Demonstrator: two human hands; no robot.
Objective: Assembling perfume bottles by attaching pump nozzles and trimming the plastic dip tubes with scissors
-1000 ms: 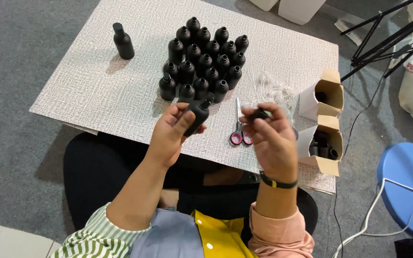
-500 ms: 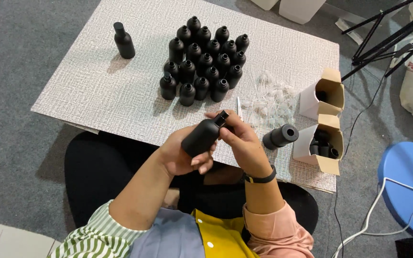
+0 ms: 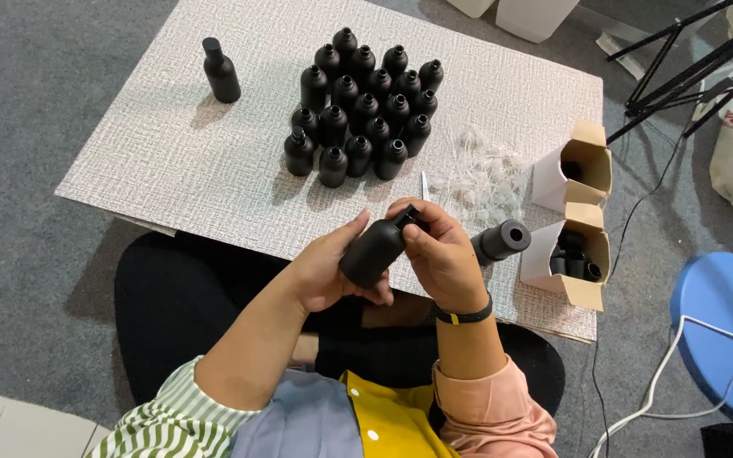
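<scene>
Both hands now meet at one black bottle (image 3: 373,252) held above the surface (image 3: 171,170): left hand (image 3: 324,271) fingers clamped on its body, right hand (image 3: 439,254) fingers pinching its neck, no longer apart.

I see a pale textured board (image 3: 171,161) lying on grey carpet (image 3: 36,93). A cluster of open black bottles (image 3: 362,102) stands near its middle, and a single capped bottle (image 3: 221,71) stands well apart at the far left. A heap of small clear plastic pieces (image 3: 489,174) lies to the right of the cluster, with a black tube (image 3: 500,241) on its side just below it. Two open cardboard boxes (image 3: 574,212) sit at the board's right edge; the nearer one holds black parts. A blue stool (image 3: 719,331) and a white cable (image 3: 663,382) are on the right, black stand legs (image 3: 689,59) above them.
</scene>
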